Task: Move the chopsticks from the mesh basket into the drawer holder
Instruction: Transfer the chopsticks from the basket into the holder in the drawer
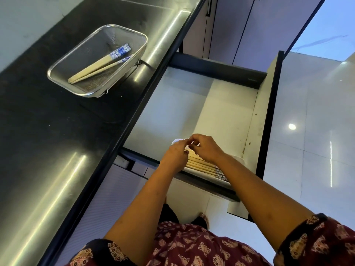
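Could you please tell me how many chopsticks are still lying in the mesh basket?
3 pale wooden chopsticks with blue-and-white patterned ends are visible, lying side by side diagonally in the rectangular metal mesh basket on the black countertop. More may be hidden beneath them.

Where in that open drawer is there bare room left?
The drawer floor is bare from the far dark wall down to the hands. It is crowded at the near end, where both hands work over the row of chopsticks.
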Demonstrator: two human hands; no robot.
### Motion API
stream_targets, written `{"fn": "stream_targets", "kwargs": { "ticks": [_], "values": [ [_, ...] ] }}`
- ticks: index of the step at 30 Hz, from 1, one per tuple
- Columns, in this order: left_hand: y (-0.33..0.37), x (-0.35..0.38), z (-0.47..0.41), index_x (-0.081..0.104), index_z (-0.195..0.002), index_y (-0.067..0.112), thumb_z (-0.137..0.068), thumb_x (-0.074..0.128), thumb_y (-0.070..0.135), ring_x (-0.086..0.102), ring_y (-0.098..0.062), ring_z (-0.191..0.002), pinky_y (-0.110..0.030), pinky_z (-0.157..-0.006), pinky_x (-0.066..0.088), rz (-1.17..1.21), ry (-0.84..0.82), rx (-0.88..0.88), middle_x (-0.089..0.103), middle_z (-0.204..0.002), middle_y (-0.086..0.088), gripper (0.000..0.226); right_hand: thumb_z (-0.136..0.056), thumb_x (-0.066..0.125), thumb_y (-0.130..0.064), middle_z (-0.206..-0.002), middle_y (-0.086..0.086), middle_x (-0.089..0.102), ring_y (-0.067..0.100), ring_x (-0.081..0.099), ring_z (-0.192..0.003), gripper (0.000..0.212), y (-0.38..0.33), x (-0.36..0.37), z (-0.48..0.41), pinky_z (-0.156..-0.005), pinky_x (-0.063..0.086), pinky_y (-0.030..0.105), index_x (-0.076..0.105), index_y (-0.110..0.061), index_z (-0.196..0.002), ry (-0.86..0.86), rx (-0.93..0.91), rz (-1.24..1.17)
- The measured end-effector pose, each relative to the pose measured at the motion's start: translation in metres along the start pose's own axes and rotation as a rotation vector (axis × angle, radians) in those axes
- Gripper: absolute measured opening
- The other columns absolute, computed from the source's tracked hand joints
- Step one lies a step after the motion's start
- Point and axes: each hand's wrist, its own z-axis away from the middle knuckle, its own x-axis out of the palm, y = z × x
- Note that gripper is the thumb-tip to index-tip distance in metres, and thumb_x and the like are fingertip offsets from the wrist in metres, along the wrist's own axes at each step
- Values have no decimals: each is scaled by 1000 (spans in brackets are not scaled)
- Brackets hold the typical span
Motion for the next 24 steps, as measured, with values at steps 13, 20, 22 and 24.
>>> {"fn": "stream_targets", "kwargs": {
  "ticks": [13, 20, 22, 24],
  "values": [
    [9, -138, 4, 29, -146, 13, -96, 48, 11, 24, -24, -144, -42, -117, 25, 21, 428, 63, 33, -152, -9, 54, -92, 57, -13, -92, 0, 62, 8, 59, -65, 15, -131, -28, -56, -57, 46, 6, 63, -8, -105, 75, -273, -76],
    [-6, -203, -12, 44, -139, 11, -91, 49, 4, 47, -24, -128, -26, -103, 32, 45, 522, 172, 52, -137, -11, 48, -91, 59, -12, -102, 7, 67, 7, 58, -76, 19, -194, -30, -94, -67, 48, 12, 64, -9, -109, 114, -377, -37],
    [-11, -220, -14, 53, -132, 15, -89, 50, 2, 53, -21, -120, -22, -96, 35, 113, 564, 197, 60, -129, -9, 45, -90, 60, -13, -106, 8, 67, 11, 60, -85, 21, -210, -30, -104, -77, 52, 23, 64, -9, -111, 101, -399, -29],
    [-19, -237, -17, 58, -127, 18, -89, 51, 3, 57, -14, -109, -16, -89, 36, 163, 599, 202, 65, -120, -4, 42, -89, 61, -13, -109, 11, 68, 17, 61, -89, 23, -229, -29, -119, -83, 53, 31, 65, -9, -111, 101, -408, 11]
  ]
}}
